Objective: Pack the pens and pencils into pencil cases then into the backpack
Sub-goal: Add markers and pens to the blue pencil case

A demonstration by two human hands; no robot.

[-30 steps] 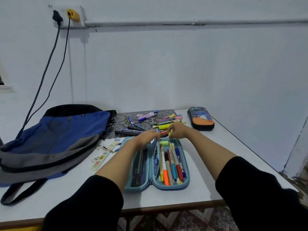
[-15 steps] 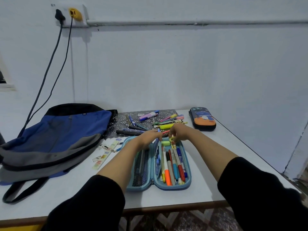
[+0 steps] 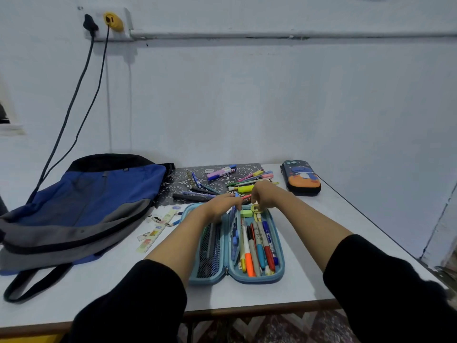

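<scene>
1. head view: the right grip (image 3: pixel 265 195) has its fingers curled down over the far end of the open blue pencil case (image 3: pixel 257 280). it seems to pinch a small yellow piece (image 3: pixel 256 208) just beside a green eraser (image 3: pixel 246 213).
2. the left grip (image 3: pixel 222 206) reaches with its fingers onto the top of the case's middle flap (image 3: pixel 234 233). we cannot tell whether it pinches the flap or only steadies it.
3. the case lies open and flat on the counter (image 3: pixel 99 293). its right half holds a row of packed pens (image 3: pixel 257 246), and we cannot make out what is behind the mesh of the left half.
4. just beyond the grips, loose pens and pencils (image 3: pixel 249 180) lie on a patterned mat (image 3: pixel 247 167). a dark second case (image 3: pixel 300 178) sits zipped to the right, and the backpack (image 3: pixel 86 201) lies to the left.
5. we judge that the first case is being filled and the backpack step has not begun.
6. the next move calls for seating the yellow piece, then reaching over the case rim to the loose pile. the right half looks nearly full.
</scene>
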